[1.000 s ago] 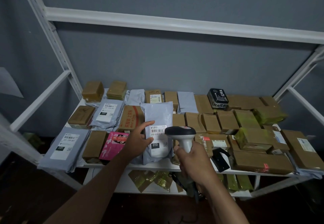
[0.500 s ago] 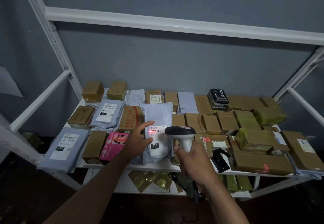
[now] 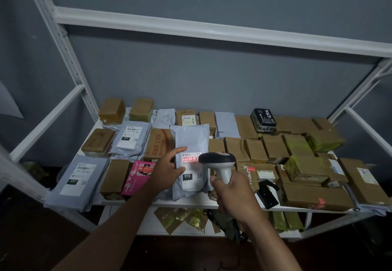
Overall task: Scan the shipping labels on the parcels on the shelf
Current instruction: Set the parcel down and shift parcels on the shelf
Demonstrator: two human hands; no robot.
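Both forearms are bare, no sleeves; left hand [image 3: 167, 170] and right hand [image 3: 232, 195] ungloved (no rings visible).

1. The white label [image 3: 191, 170] on the upright grey mailer [image 3: 192, 141] read "010-010-L30" partly, and "010" on a black patch.
2. Two flat grey mailers' labels [image 3: 77, 175] [image 3: 129, 136] read "231-239-K01" and "231".
3. The black box [image 3: 263, 119] bore Chinese characters, unclear.
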